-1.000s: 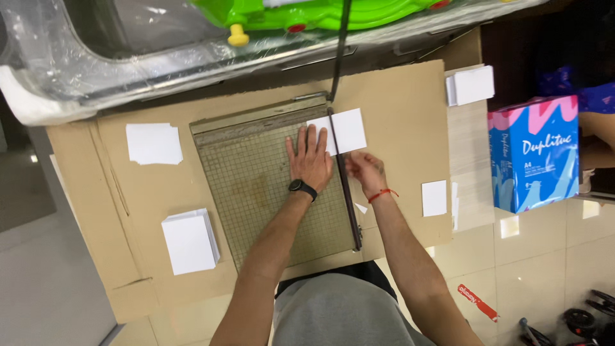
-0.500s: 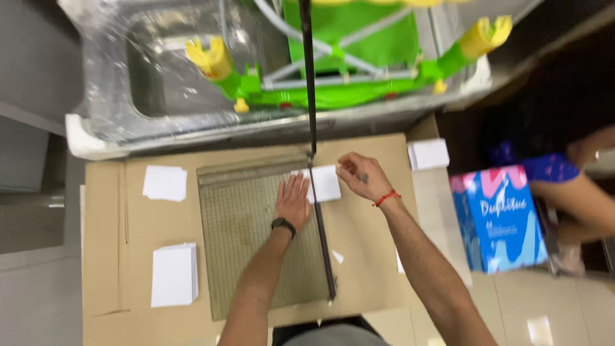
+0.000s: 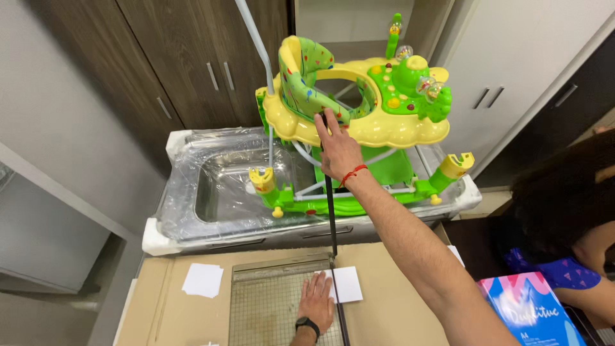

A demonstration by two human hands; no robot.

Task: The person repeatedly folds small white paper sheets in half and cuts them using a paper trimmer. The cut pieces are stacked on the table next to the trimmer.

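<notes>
My right hand (image 3: pixel 337 149) is raised high and grips the top of the paper cutter's long black blade arm (image 3: pixel 330 221), which stands almost upright. My left hand (image 3: pixel 316 301), with a black watch on the wrist, lies flat on a white sheet of paper (image 3: pixel 346 284) on the green gridded cutter base (image 3: pixel 266 307). The sheet sticks out to the right past the cutting edge. The cutter rests on a brown cardboard surface (image 3: pixel 397 301).
A small white paper pile (image 3: pixel 204 280) lies left of the cutter. Behind stand a plastic-wrapped steel sink (image 3: pixel 218 186) and a green and yellow baby walker (image 3: pixel 359 122). A colourful paper ream (image 3: pixel 535 311) and another person (image 3: pixel 567 205) are at right.
My right hand has lifted the blade arm from nearly flat to almost upright. The view has tilted up, bringing the walker and cabinets into sight. My left hand stays on the sheet.
</notes>
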